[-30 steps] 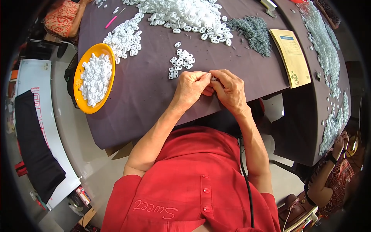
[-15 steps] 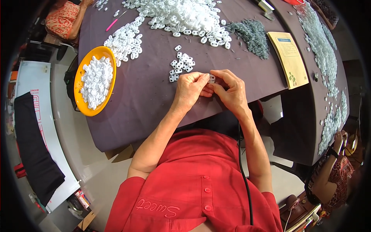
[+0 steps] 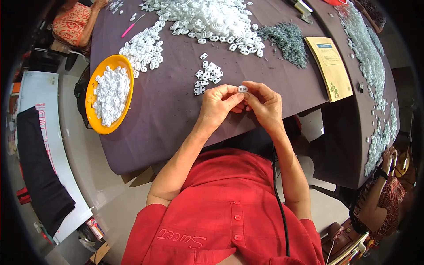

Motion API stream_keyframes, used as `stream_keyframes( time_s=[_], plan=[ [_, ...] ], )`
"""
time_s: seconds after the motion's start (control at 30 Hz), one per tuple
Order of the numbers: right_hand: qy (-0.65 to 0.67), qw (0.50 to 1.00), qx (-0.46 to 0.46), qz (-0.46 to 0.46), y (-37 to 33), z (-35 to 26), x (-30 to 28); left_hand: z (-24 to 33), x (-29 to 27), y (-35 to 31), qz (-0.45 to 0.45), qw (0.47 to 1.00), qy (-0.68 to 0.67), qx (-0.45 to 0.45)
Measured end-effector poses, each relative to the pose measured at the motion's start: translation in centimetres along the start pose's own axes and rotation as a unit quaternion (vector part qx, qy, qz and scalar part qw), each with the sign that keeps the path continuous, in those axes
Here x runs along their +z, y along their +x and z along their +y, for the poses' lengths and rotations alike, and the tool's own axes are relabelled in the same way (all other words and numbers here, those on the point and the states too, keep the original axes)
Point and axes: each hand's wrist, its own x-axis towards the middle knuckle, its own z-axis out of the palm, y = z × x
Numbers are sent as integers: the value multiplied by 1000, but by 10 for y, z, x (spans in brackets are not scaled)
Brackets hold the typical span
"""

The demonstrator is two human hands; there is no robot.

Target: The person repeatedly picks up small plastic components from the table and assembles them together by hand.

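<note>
Between both hands, just above the near edge of the table, is a small white oval plastic piece with two holes [image 3: 242, 89]. The fingertips of my left hand [image 3: 217, 104] pinch it from the left. My right hand [image 3: 266, 104] grips it from the right, thumb and bent forefinger against it. Past my left hand lies a small cluster of white two-hole pieces [image 3: 208, 74], squarer in outline. Farther left, a yellow oval dish [image 3: 92, 111] is heaped with white pieces.
A big heap of white pieces [image 3: 207, 20] and a smaller one [image 3: 143, 49] cover the far table. Nearby are a pink-handled hook [image 3: 128, 29], a pile of small grey parts [image 3: 288, 44] and a tan booklet [image 3: 329, 66]. Other people sit left and right.
The white piece between my fingers has turned and risen slightly, so its oval two-holed face now shows. Both hands stay in nearly the same place.
</note>
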Motion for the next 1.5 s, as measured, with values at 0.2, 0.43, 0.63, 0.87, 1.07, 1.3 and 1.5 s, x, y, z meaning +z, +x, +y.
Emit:
stream_keyframes(
  time_s=[0.2, 0.43, 0.63, 0.87, 1.07, 1.3, 1.5],
  plan=[
    [21, 999, 5, -31, 1, 1, -7, 0, 0, 2, -4, 999, 20, -40],
    [-2, 1000, 27, -15, 5, -4, -6, 0, 5, 0, 23, 996, 81, -15],
    [25, 999, 3, 21, 3, 0, -1, 3, 7, 2, 10, 995, 94, -16],
    [31, 999, 17, 28, 4, 2, -1, 4, 10, 1, 23, 992, 120, -14],
    [35, 999, 7, 20, 5, 3, -3, 1, 10, 3, 21, 990, 139, -14],
    [19, 999, 9, 49, 4, 2, 2, -1, 14, 3, 42, 989, 144, 5],
    [68, 994, 40, 79, 4, -1, 9, -1, 18, 2, 62, 993, 100, 7]
  ],
)
